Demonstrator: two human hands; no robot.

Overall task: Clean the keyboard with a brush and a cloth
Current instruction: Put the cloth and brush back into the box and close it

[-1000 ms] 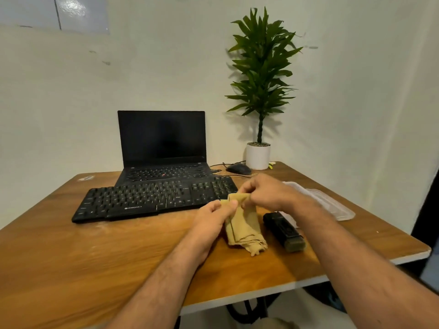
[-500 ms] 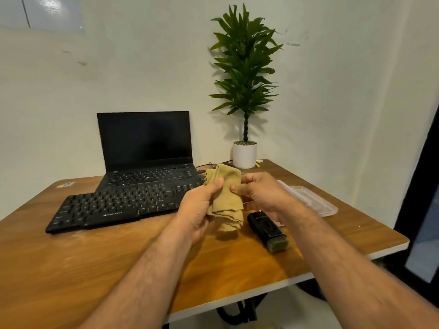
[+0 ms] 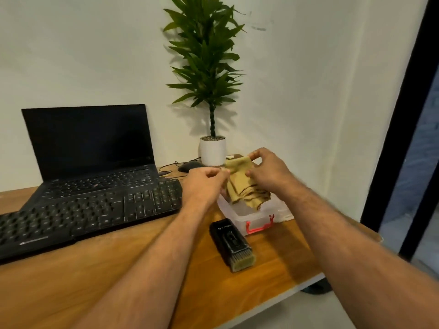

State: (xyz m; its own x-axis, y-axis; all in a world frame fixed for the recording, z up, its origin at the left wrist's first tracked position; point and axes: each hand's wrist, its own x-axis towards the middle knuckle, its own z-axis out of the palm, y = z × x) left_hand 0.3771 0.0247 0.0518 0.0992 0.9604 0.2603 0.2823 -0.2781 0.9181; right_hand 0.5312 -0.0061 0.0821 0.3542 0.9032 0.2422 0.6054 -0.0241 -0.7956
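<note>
Both hands, left hand (image 3: 205, 184) and right hand (image 3: 269, 173), pinch the folded tan cloth (image 3: 242, 184) above the clear plastic box (image 3: 259, 216) near the desk's (image 3: 71, 281) right edge, brush (image 3: 231, 244) lying just before it, keyboard (image 3: 90, 210) at the left.

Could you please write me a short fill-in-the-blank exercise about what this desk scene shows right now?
1. Both hands, left hand and right hand, hold the tan folded ____.
2. The black brush with pale bristles lies on the wooden ____.
3. The clear plastic box has a ____ latch.
4. The black laptop screen is ____.

Missing words: cloth; table; red; dark
</note>
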